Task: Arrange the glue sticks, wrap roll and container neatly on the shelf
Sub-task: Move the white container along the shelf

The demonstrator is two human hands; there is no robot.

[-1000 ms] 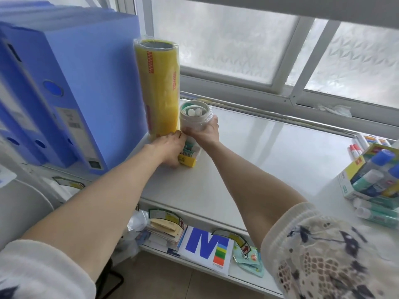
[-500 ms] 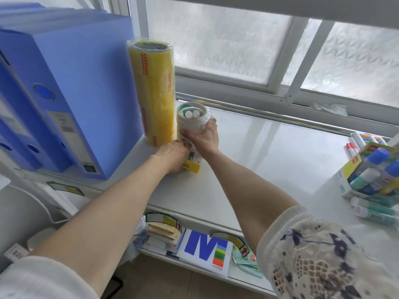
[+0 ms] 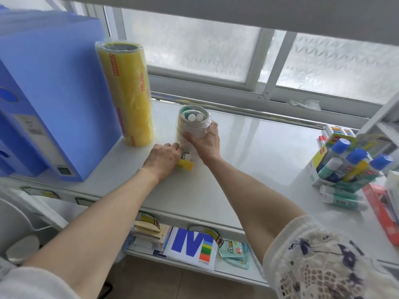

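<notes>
Both hands have drawn the clear container (image 3: pixel 193 126) away from the upright yellow wrap roll (image 3: pixel 127 93), toward the shelf (image 3: pixel 259 152) front. Right hand (image 3: pixel 205 143) curls round its wall; left hand (image 3: pixel 164 157) grips its base at a yellow-green label. Inside show two white caps. Far right, an open box (image 3: pixel 317 169) holds blue-capped glue sticks (image 3: pixel 336 156).

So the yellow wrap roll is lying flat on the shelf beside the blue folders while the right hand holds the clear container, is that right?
Not quite. In the head view the yellow wrap roll stands upright on the shelf, not flat. It is beside the blue folders, and the right hand does hold the clear container.
</notes>
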